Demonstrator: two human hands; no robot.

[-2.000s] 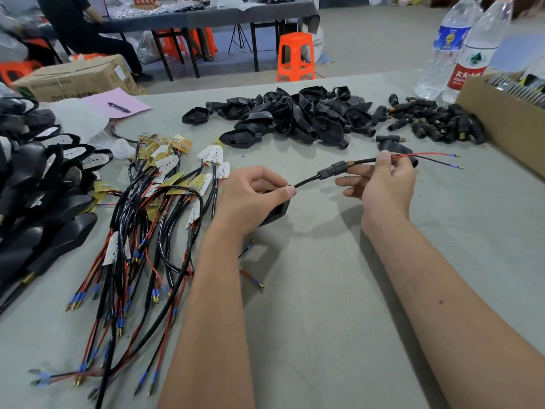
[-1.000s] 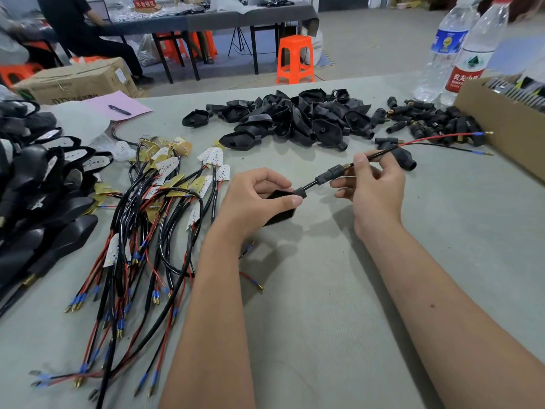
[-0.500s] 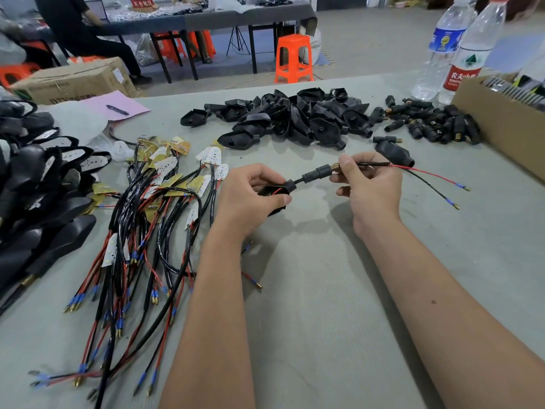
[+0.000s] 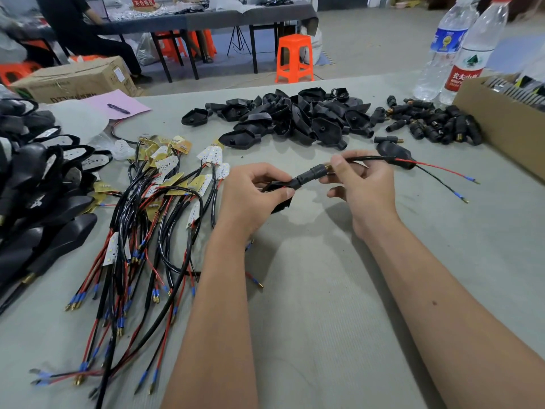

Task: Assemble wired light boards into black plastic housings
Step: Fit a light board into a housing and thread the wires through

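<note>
My left hand [image 4: 253,193] grips a black plastic housing [image 4: 278,199] at the table's middle; most of the housing is hidden in my palm. A black stem fitting [image 4: 312,174] with a brass end sits against the housing's neck. My right hand [image 4: 365,187] pinches the black cable [image 4: 368,158] just behind that fitting. The cable's red and black wires [image 4: 442,175] with blue-sleeved tips trail off to the right over the table. The light board is not visible.
Wired light boards [image 4: 165,202] lie in a bundle at the left. Finished black housings [image 4: 32,202] are stacked at far left. Empty housings [image 4: 295,116] and stem fittings [image 4: 436,122] are piled at the back. A cardboard box [image 4: 501,125] and two water bottles [image 4: 460,51] stand at right.
The cable has been drawn rightward through the fitting and housing. The stem fitting has slid down the cable to the housing's neck. My hands have come closer together.
</note>
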